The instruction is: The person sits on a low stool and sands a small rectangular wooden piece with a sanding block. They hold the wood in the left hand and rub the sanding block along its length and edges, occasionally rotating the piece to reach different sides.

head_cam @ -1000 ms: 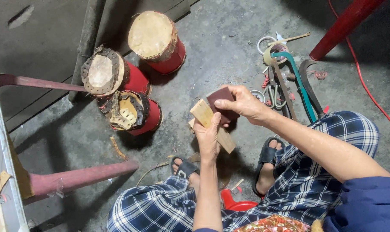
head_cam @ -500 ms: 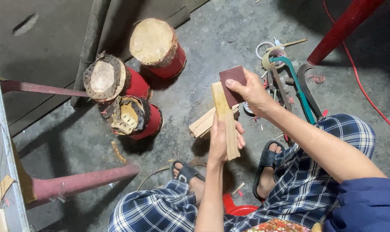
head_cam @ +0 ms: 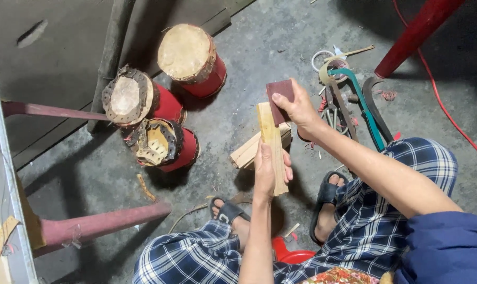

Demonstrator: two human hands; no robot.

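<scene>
At frame centre, the left hand (head_cam: pixel 270 171) is clenching the lower half of a pale, flat wooden stick (head_cam: pixel 270 142), holding it upright above the grey concrete floor (head_cam: pixel 259 58). The right hand (head_cam: pixel 300 108) is gripping a dark red sheet of sandpaper (head_cam: pixel 280 97), pressing it against the stick's top end. Three red cylindrical drums (head_cam: pixel 167 100) are standing at upper left; loose wood pieces (head_cam: pixel 246 152) are lying just behind the stick

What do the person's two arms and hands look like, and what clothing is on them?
Both hands, the left hand and the right hand, are bare, with no gloves. No ring, watch or bracelet shows. Both forearms are bare too. A dark blue sleeve covers the right upper arm to about the elbow. The left arm's sleeve is out of view.
</scene>
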